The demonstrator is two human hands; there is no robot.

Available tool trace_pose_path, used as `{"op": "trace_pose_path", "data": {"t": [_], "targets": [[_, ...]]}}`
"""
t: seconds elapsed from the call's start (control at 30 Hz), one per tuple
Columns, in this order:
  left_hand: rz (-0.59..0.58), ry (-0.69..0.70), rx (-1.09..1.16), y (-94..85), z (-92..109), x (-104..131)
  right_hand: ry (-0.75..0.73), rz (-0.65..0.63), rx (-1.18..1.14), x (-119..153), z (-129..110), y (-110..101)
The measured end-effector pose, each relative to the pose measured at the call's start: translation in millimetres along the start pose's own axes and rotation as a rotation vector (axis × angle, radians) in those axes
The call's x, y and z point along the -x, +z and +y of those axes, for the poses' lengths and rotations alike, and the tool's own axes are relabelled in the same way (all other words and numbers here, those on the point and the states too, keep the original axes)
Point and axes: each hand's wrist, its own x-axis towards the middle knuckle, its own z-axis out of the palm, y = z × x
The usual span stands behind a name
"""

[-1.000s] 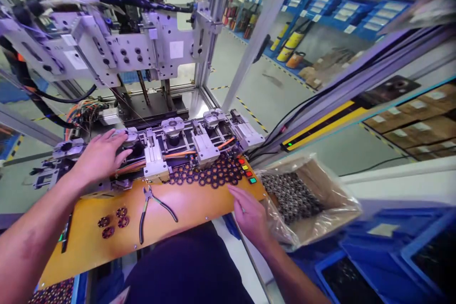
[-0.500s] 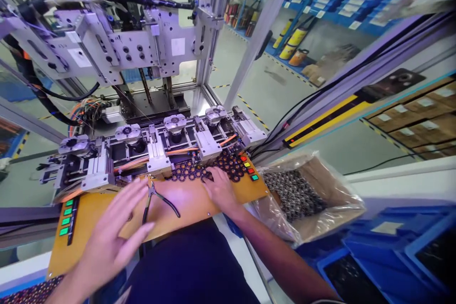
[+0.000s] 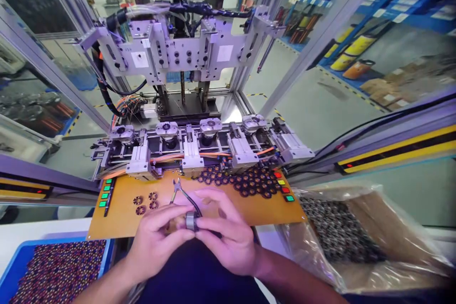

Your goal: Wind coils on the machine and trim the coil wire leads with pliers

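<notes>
A small grey ring-shaped part [image 3: 191,221], like a motor stator core, is held between both hands over the front edge of the orange work panel [image 3: 124,223]. My left hand [image 3: 158,237] pinches its left side with thumb and fingers. From the right, my right hand [image 3: 228,235] grips the same part with its fingertips. Just beyond the hands lies a pair of cutting pliers [image 3: 177,185], its handles partly covered by my fingers. Several copper-wound rings [image 3: 140,210] rest on the panel to the left. Many dark rings [image 3: 245,180] cluster at the right.
Behind the panel stands a machine with a row of clamping fixtures [image 3: 210,128]. Green buttons [image 3: 103,195] sit at the left, coloured buttons [image 3: 281,182] at the right. A blue bin [image 3: 10,261] of wound parts and a plastic-lined box [image 3: 374,209] of metal parts flank the panel.
My left hand, open before, has closed on the ring-shaped part. My right hand has left the dark rings and come to the middle with it. The view has swung left.
</notes>
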Motion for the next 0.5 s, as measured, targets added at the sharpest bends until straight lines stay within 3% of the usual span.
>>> {"op": "trace_pose_path", "data": {"t": [0.13,0.27,0.37,0.5], "targets": [[0.11,0.189,-0.132,-5.9,-3,3,0.202,-0.038,-0.242,-5,4,15],[0.136,0.205,-0.178,-11.1,-16,8,0.246,-0.043,-0.32,-19,9,13],[0.236,0.059,-0.192,-20.8,-34,20,0.133,-0.113,-0.153,-58,29,-17],[0.463,-0.184,-0.188,-44.2,-71,48,-0.011,-0.117,0.327,-136,83,-74]]}}
